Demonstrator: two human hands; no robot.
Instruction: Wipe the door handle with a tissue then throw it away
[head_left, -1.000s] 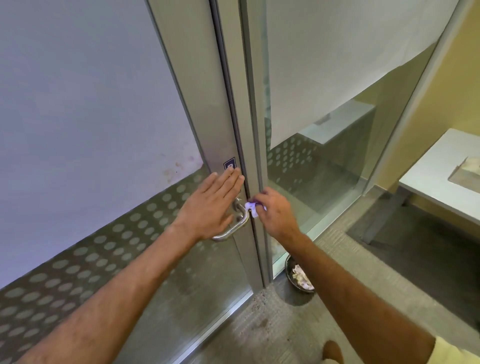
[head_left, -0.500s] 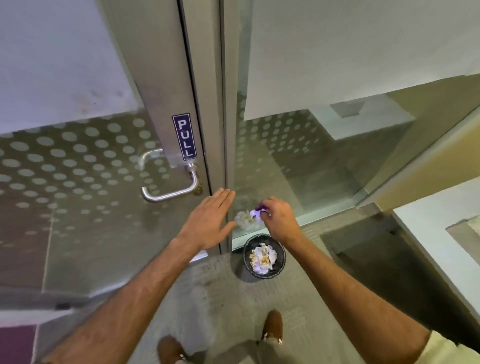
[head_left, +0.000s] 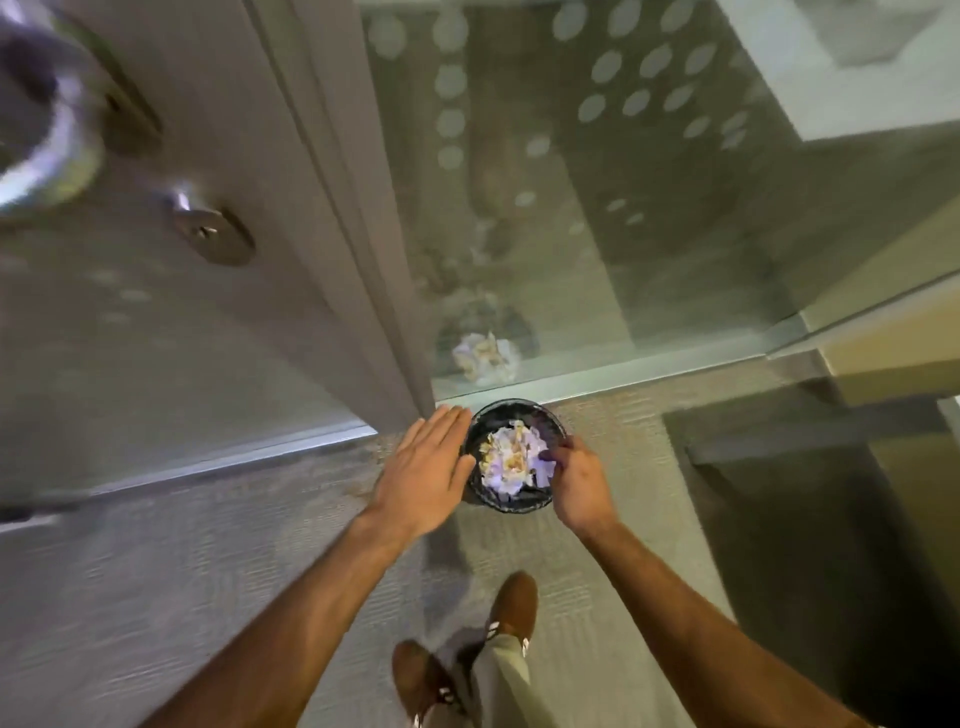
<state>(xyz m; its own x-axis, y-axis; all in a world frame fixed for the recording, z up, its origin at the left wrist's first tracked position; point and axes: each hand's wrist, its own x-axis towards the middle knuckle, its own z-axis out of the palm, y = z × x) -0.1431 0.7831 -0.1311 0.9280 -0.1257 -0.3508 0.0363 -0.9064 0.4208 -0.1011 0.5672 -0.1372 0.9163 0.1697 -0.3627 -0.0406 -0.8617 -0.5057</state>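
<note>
I look down at a small black bin (head_left: 519, 505) on the carpet at the foot of the door frame. It is full of crumpled white tissues (head_left: 506, 454). My right hand (head_left: 579, 486) hangs over the bin's right rim, fingers pinched on a pale tissue (head_left: 543, 472) that touches the pile. My left hand (head_left: 426, 470) is flat, fingers together, just left of the bin and holding nothing. The metal door handle (head_left: 49, 150) is blurred at the top left, far above both hands.
The grey door frame (head_left: 358, 249) runs down to the bin. Right of it, a glass panel (head_left: 649, 208) with dots reflects the bin. My brown shoes (head_left: 511, 608) stand on the carpet below the hands. A dark table shadow lies at the right.
The view tipped down towards the floor. Both hands dropped from near the door edge to the bin; the right hand carried the tissue over the bin's rim.
</note>
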